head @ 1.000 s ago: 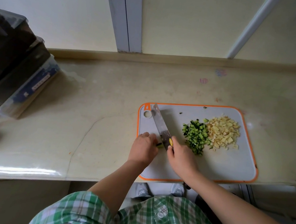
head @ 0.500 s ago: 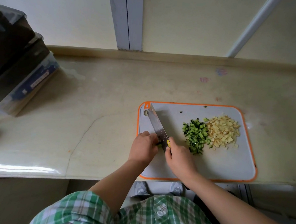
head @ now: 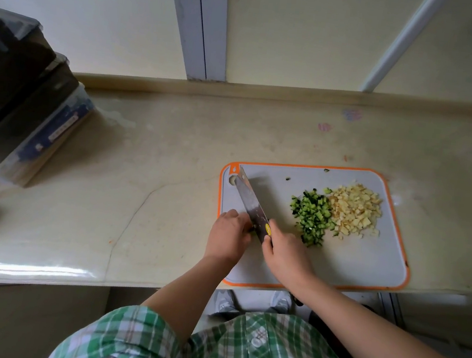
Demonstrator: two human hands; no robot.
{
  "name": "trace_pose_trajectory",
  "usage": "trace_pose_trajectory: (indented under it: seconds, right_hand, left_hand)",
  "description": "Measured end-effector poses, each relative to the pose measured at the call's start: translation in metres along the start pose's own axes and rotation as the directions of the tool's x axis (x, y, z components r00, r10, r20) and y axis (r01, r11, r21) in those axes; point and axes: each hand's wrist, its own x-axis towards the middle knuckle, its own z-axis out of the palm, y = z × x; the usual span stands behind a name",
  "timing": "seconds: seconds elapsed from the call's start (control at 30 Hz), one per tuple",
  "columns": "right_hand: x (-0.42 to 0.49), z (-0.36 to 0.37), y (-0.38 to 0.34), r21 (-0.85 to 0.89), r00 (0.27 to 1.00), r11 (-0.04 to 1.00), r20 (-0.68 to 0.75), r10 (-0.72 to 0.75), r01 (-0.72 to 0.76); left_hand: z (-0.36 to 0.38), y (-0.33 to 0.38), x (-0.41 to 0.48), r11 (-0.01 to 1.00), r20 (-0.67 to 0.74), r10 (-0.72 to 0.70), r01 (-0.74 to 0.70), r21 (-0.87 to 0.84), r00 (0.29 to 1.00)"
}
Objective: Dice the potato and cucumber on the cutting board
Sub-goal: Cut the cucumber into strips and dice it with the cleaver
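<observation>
Left hand (head: 228, 236) held curled, knuckles up, grasp hidden, right hand (head: 286, 253) wrapped round knife (head: 251, 203) handle, bare forearms angled inward.

one cutting board (head: 367, 265), one knife (head: 251, 203), two hands: left hand (head: 228, 236) and right hand (head: 286, 253). two heaps of dice toward the board's 2 o'clock: one cucumber heap (head: 312, 217) and one potato heap (head: 355, 211). two stray green bits (head: 288, 178) near 12 o'clock.

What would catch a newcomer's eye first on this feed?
The orange-rimmed cutting board sits at the counter's front edge, with a green pile of diced cucumber touching a pale pile of diced potato on its far right part. At its left end, the right hand grips a kitchen knife angled toward the far left corner, and the left hand curls against the blade; what it steadies is hidden.
</observation>
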Motion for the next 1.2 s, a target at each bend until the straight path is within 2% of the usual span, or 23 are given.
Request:
trace_pose_trajectory:
  seconds: [0.3,0.57,0.97,1.2]
  right_hand:
    - [-0.002,-0.003,-0.001,0.048,0.999,0.999,-0.032,0.024,-0.023]
    - [-0.002,-0.002,-0.004,-0.007,1.000,1.000,-0.003,-0.004,0.004]
    - [-0.003,0.000,-0.003,0.079,0.999,0.996,-0.016,0.045,-0.044]
    - [-0.003,0.000,-0.007,0.034,1.000,0.999,0.004,0.028,-0.028]
  left_hand:
    - [0.001,-0.005,-0.002,1.000,0.012,-0.004,0.004,0.011,1.000]
    - [0.001,-0.002,-0.003,0.998,0.007,-0.019,0.019,0.067,1.000]
    - [-0.001,-0.008,-0.005,0.999,-0.004,-0.054,0.054,-0.002,0.999]
    - [-0.001,-0.007,-0.007,0.996,0.014,-0.086,0.085,0.020,0.996]
